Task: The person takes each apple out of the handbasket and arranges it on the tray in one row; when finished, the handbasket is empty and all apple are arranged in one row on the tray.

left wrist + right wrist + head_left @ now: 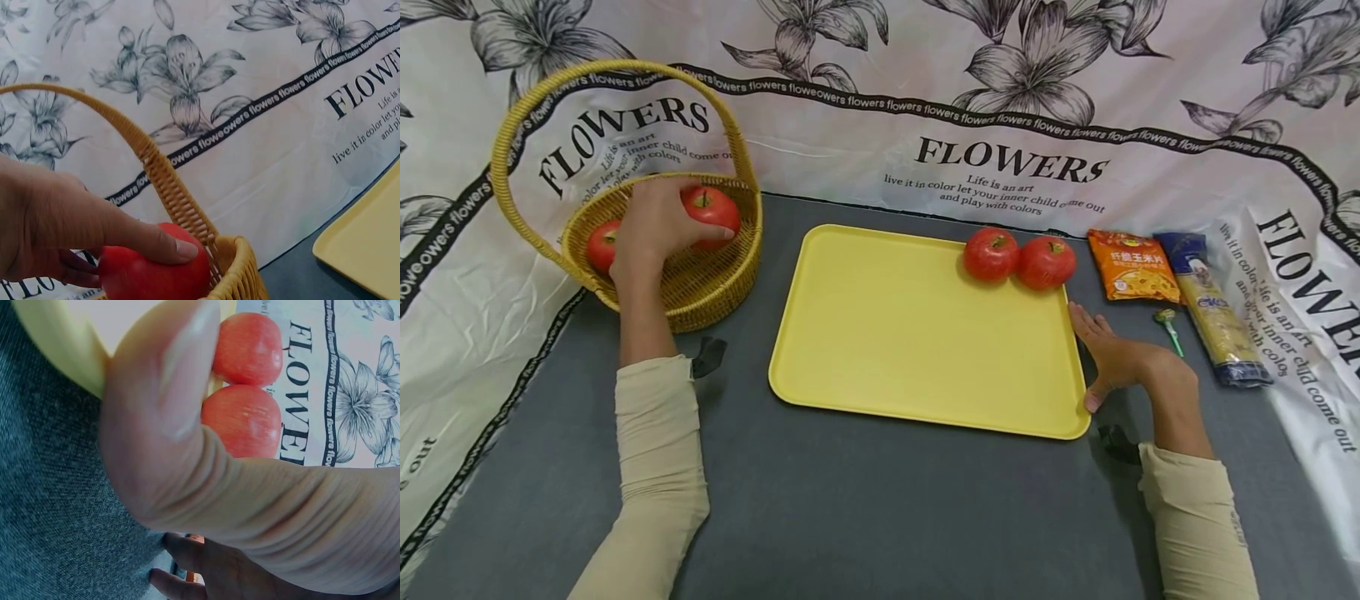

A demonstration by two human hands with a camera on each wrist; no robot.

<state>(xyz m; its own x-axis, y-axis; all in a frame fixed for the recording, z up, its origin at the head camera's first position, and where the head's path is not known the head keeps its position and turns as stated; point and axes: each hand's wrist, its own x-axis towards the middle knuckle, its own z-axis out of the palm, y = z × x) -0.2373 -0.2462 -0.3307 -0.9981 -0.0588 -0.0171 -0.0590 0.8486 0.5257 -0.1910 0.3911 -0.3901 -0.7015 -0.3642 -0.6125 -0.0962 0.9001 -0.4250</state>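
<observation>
In the head view my left hand (658, 221) reaches into a yellow wicker basket (715, 312) and holds a red apple (709, 208) at its right side. The left wrist view shows the thumb lying across this apple (156, 275), close to the basket's rim (240, 269); the other fingers are mostly hidden. Another apple (602, 246) sits at the basket's left side, partly behind the hand. My right hand (1123, 362) has its fingers spread at the right edge of a yellow tray (917, 333). Two red apples (991, 254) sit side by side in the tray's back right corner.
Right of the tray lie an orange snack packet (1135, 267), a green-stemmed lollipop (1168, 327) and a long bag of pasta (1217, 312). The basket's tall handle (501, 167) arches up at the left. Flower-printed cloth (850, 142) lines the back of the grey table (865, 508).
</observation>
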